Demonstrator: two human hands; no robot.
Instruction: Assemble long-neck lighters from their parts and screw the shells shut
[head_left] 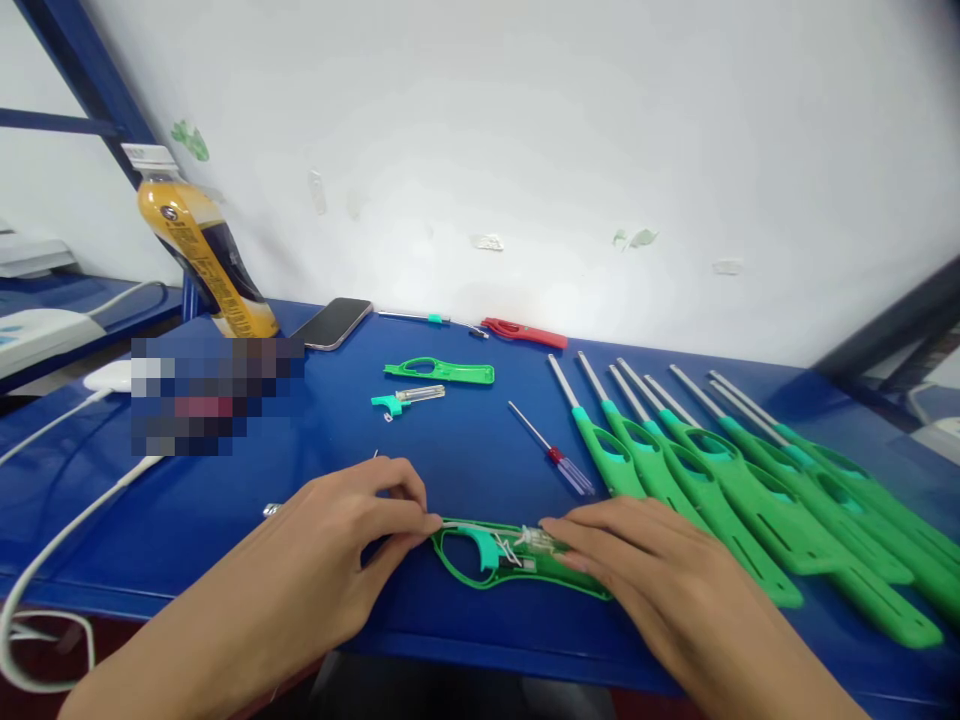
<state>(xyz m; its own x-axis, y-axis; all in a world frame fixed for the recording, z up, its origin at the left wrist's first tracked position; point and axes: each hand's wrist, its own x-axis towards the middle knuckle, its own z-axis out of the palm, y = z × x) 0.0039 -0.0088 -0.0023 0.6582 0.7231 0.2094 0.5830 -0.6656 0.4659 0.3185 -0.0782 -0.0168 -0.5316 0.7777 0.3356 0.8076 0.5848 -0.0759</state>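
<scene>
An opened green gas lighter half-shell [559, 580] lies on the blue table, its inside facing up. It holds a teal trigger [486, 548], pale thin wires or tubing and a clear fuel tank [536, 538]. My left hand [367, 530] pinches the lighter at its narrow front end, thumb and index finger pressed together; what lies under the fingertips is hidden. A metal tip [271, 510] pokes out left of that wrist. My right hand [637, 550] grips the handle end, fingers over the clear tank and the shell's rear.
Several assembled green lighters [720, 480] lie at right. Beyond my hands are a screwdriver [559, 455], a green shell half [442, 372], a trigger with tank [405, 398], a metal rod [412, 317] and a red shell [525, 332]. A phone [334, 323], bottle [202, 250] and white cable [67, 510] are left.
</scene>
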